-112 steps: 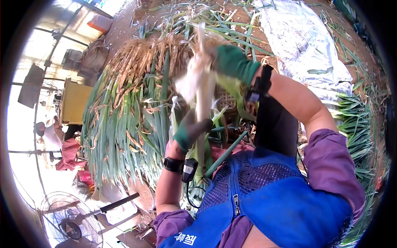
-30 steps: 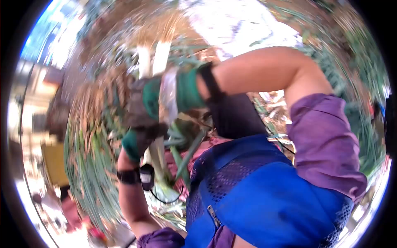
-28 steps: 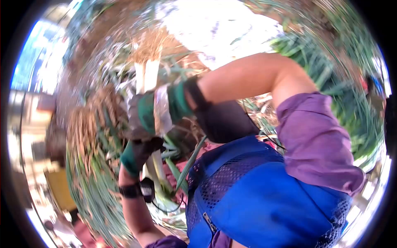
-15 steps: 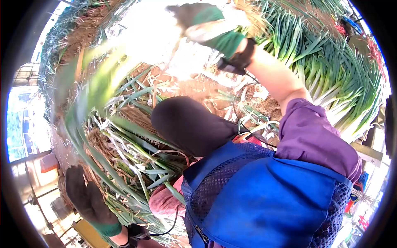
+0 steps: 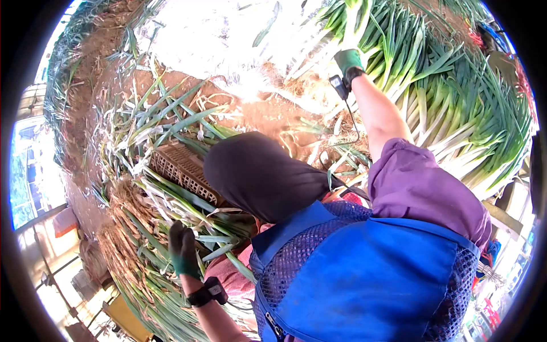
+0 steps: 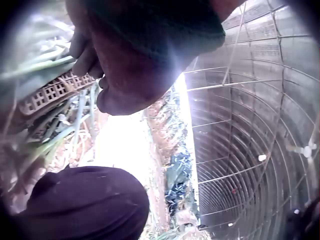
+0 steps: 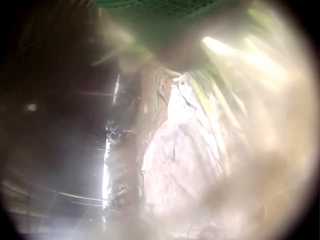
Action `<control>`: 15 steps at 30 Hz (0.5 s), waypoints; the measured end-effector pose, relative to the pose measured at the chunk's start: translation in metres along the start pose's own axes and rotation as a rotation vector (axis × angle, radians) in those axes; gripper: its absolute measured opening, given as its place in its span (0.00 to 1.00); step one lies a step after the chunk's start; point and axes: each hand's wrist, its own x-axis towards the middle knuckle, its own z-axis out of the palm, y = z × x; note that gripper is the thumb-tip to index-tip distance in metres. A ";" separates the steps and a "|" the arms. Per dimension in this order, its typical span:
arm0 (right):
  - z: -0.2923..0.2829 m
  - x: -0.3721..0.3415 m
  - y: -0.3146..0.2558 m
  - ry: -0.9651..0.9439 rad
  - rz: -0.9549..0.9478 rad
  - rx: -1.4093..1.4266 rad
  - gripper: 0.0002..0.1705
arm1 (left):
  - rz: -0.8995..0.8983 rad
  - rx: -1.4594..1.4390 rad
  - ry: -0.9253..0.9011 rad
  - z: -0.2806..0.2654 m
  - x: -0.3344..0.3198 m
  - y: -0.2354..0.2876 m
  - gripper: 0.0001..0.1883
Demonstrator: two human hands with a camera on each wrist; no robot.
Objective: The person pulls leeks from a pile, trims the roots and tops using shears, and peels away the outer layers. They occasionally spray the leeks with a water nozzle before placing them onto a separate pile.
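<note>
My gloved right hand (image 5: 348,58) is stretched out to the near end of the trimmed pile, gripping long green onions (image 5: 356,23) whose leaves point away from me. Its fingertips are hidden in the head view. In the blurred right wrist view, the green glove (image 7: 170,25) shows at the top, with pale stalks (image 7: 250,57) beside it. My gloved left hand (image 5: 183,248) is raised, loosely extended and holding nothing, over untrimmed green onions (image 5: 137,228) with brown roots. The left wrist view shows the same hand (image 6: 130,60) with relaxed fingers above the crate.
A brown plastic crate (image 5: 182,168) stands by my dark-covered knee (image 5: 256,176), among loose leaves. A white sheet (image 5: 211,40) lies ahead on the soil. Trimmed green onions (image 5: 456,108) are heaped at the right. A cable hangs from the right wrist camera (image 5: 338,86).
My right hand has carried green onions from the middle over to the right-hand pile, their leaves swinging round. The left hand has let go and moved aside, then slightly inward. My view has turned right.
</note>
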 end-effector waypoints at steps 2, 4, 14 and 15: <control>0.028 -0.017 -0.006 -0.080 -0.414 -0.414 0.09 | -0.091 0.003 -0.009 0.004 -0.005 -0.011 0.19; 0.113 -0.022 -0.008 -0.203 -0.524 0.154 0.08 | -0.137 -0.012 -0.011 0.002 -0.004 -0.031 0.19; -0.170 -0.255 -0.245 -0.780 -0.806 1.882 0.15 | 0.081 -0.238 -0.138 0.057 0.005 0.036 0.21; -0.177 -0.277 -0.263 -0.853 -0.941 1.941 0.15 | 0.182 -0.282 -0.164 0.067 0.000 0.048 0.22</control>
